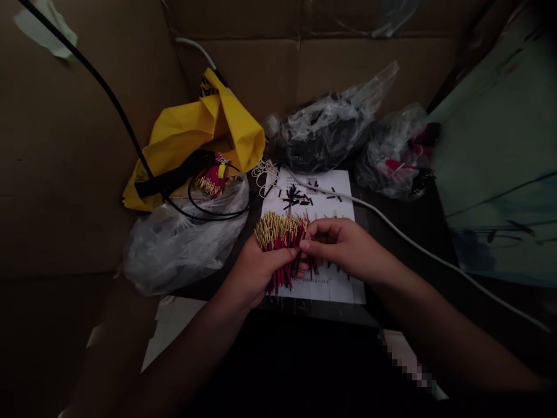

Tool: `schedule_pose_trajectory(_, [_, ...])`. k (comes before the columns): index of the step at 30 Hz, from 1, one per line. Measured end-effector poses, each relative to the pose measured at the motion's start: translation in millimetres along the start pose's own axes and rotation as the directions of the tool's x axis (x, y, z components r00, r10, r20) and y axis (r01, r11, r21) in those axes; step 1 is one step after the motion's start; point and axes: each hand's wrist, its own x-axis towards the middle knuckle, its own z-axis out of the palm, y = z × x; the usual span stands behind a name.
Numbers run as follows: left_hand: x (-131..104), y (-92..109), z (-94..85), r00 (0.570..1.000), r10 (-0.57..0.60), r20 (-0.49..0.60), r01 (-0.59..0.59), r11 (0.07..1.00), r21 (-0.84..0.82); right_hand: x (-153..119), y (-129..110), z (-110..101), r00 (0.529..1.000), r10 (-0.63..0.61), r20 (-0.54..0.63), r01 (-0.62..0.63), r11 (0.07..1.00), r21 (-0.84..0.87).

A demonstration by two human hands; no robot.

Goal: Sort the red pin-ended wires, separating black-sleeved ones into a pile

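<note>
A thick bundle of short red wires with gold-coloured metal tips (pixel 278 229) is gripped in my left hand (pixel 256 267), tips up, with the thumb laid across it. At the bundle's right edge, my right hand (pixel 333 241) pinches thumb against fingers; a thin dark piece shows there, too small to make out. Beneath both hands is a printed white sheet (pixel 343 188). Short black tube-like pieces (pixel 298 197) lie scattered on it, just beyond the bundle. More gold-tipped wires lie on the sheet, partly behind my right hand.
A yellow bag (pixel 183 125) and a clear plastic bag (pixel 187 244) lie at left, near another wire bundle (pixel 213 177). Behind stand plastic bags of dark items (pixel 322 130). A white cable (pixel 400 223) crosses to the right; a black cable (pixel 104 87) hangs at left. Cardboard walls (pixel 243 69) enclose the table.
</note>
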Motion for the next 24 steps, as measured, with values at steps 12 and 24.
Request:
schedule_pose_trajectory(12, [3.4,2.5,-8.5,0.993,0.0,-0.12,0.007,0.999,0.054,-27.8,-9.5,-79.7,0.97,0.06,-0.237,-0.175,0.847,-0.502])
schedule_pose_trajectory(24, [0.5,2.0,-1.3,0.998,-0.048,0.031,0.045,0.995,0.086,-33.8,-15.8,-55.1,0.926,-0.239,-0.293,-0.106,0.58,-0.808])
